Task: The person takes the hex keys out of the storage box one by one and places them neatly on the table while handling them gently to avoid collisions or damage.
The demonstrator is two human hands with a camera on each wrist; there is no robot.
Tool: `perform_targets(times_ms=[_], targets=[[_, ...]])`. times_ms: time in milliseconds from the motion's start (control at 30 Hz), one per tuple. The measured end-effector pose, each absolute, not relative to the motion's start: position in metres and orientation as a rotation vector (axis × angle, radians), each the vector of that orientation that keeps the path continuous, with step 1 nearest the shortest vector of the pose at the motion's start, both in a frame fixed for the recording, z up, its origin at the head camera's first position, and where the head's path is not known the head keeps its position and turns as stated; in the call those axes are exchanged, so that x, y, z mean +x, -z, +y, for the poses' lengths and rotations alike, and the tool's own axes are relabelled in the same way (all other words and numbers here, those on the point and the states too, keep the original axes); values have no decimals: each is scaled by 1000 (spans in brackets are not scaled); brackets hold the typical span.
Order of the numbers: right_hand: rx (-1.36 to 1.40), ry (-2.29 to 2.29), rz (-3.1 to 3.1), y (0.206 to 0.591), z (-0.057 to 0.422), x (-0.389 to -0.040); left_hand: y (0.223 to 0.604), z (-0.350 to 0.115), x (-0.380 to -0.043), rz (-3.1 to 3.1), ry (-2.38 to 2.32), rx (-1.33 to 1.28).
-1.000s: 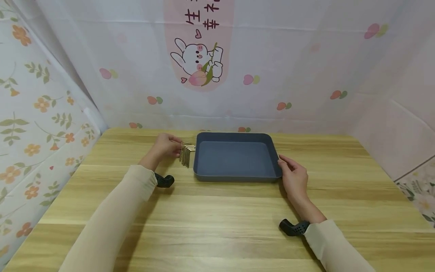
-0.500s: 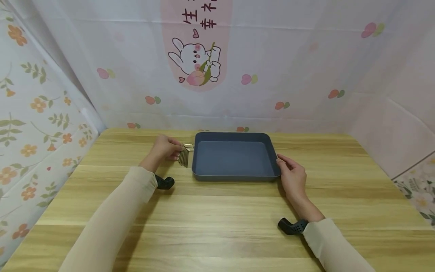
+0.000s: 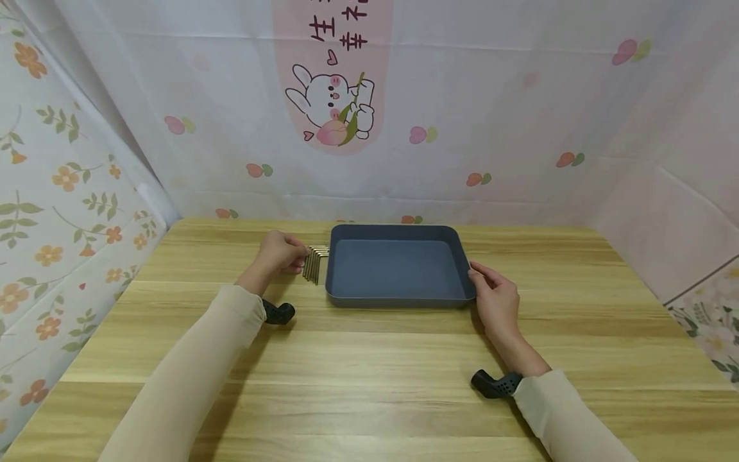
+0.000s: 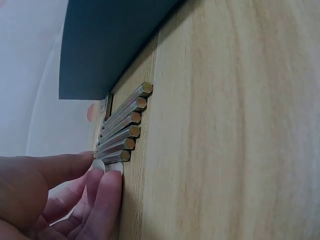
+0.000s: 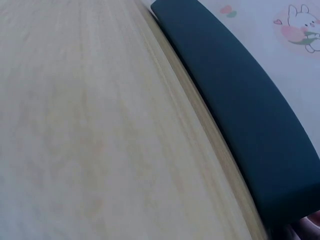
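Several brass-coloured hex keys (image 3: 315,264) lie nested in a row on the table, left of a dark blue-grey baking pan (image 3: 401,273). My left hand (image 3: 278,252) is at the row's outer side. In the left wrist view, its thumb and fingertips pinch the outermost hex key (image 4: 118,157), with the hexagonal ends of the row facing the camera. My right hand (image 3: 498,300) grips the pan's right side near the front corner, thumb at the rim. Only a bit of that hand shows in the right wrist view, beside the pan's wall (image 5: 235,110).
The wooden table (image 3: 369,385) stretches in front of the pan and to both sides. Behind it hangs a white cloth (image 3: 491,96) with a printed rabbit, and a floral cloth (image 3: 58,212) hangs at the left. Each wrist carries a black camera mount (image 3: 280,313).
The outermost hex key, earlier tilted apart at the back of the row, has come down in line with the others under my left hand. My right hand keeps its grip on the pan.
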State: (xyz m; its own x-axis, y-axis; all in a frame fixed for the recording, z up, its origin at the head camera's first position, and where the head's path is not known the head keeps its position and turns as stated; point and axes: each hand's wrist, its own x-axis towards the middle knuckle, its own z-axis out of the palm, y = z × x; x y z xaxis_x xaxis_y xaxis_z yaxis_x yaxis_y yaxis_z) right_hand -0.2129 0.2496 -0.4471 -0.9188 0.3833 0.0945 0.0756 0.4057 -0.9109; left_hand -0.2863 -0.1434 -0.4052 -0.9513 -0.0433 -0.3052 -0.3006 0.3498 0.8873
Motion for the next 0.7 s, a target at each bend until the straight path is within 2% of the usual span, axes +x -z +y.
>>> perform_targets(times_ms=[433,600,700], targets=[[-416,-1621,-2371,442,248,-220,401,-147,-283,2629,-1427,-203],[-405,-1703,-2492,426,257,-218,391,-138,-274,2841,-1141,-41],[-276,-1675,-2660,410,263,-216,384,-131,-267,2936,-1016,69]])
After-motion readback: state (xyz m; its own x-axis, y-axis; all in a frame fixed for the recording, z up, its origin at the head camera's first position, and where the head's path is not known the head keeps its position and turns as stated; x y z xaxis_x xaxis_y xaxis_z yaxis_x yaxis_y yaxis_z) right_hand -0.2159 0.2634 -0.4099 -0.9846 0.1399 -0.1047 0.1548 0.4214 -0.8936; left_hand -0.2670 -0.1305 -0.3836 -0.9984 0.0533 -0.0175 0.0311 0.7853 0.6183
